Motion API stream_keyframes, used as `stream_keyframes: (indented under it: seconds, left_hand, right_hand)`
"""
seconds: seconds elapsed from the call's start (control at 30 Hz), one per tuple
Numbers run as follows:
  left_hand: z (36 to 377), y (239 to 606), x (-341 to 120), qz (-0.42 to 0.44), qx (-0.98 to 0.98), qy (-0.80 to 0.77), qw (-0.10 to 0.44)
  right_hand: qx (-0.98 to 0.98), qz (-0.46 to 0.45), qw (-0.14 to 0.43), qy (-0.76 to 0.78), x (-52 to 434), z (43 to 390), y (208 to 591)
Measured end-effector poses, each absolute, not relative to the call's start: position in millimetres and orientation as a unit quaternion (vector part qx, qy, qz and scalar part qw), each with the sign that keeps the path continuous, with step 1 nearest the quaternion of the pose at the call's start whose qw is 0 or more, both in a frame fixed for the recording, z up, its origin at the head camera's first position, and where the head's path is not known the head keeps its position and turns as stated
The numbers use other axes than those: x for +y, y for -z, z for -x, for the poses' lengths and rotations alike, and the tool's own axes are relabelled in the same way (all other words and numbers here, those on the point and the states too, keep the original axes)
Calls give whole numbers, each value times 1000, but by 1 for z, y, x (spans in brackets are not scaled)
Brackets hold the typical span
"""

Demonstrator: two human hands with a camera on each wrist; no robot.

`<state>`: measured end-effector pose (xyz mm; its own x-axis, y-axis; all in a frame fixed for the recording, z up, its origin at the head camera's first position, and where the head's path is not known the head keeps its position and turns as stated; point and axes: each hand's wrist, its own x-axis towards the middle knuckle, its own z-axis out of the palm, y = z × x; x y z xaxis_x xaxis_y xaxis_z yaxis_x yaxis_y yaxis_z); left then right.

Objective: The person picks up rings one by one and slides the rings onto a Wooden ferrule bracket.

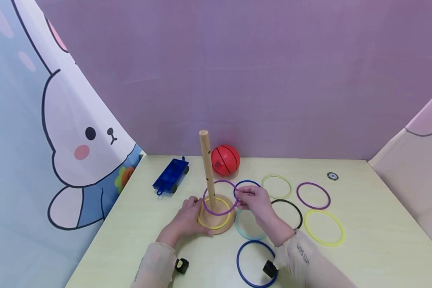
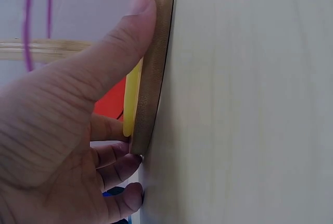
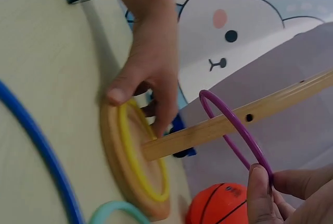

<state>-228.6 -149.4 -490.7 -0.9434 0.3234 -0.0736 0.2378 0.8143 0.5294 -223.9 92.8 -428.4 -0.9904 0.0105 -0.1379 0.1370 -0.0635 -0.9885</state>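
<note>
A wooden peg (image 1: 207,166) stands on a round wooden base (image 1: 229,225) with a yellow ring (image 1: 203,222) lying on it. My left hand (image 1: 188,218) grips the base's left edge, thumb on its rim (image 2: 136,21). My right hand (image 1: 253,199) pinches a purple ring (image 1: 210,211) that encircles the peg partway down, tilted above the base. In the right wrist view the purple ring (image 3: 229,135) crosses the peg (image 3: 234,122), held between my fingertips (image 3: 258,182), and the yellow ring (image 3: 136,156) lies on the base (image 3: 112,146).
Loose rings lie on the table to the right: dark blue (image 1: 240,266), light blue (image 1: 240,230), black (image 1: 298,212), pale green (image 1: 276,187), purple (image 1: 313,195), yellow (image 1: 324,227). A red ball (image 1: 225,160) and a blue toy cart (image 1: 171,175) sit behind the peg.
</note>
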Motion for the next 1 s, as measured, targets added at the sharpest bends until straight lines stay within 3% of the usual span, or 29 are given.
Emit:
stream_keyframes:
  seconds: [0.5, 1.0]
  left_hand:
    - [231, 496, -149, -154, 952, -258, 62]
    - [230, 494, -151, -154, 953, -253, 69]
  right_hand:
    - [706, -47, 86, 701, 84, 223, 475]
    - [789, 32, 50, 611, 119, 212, 468]
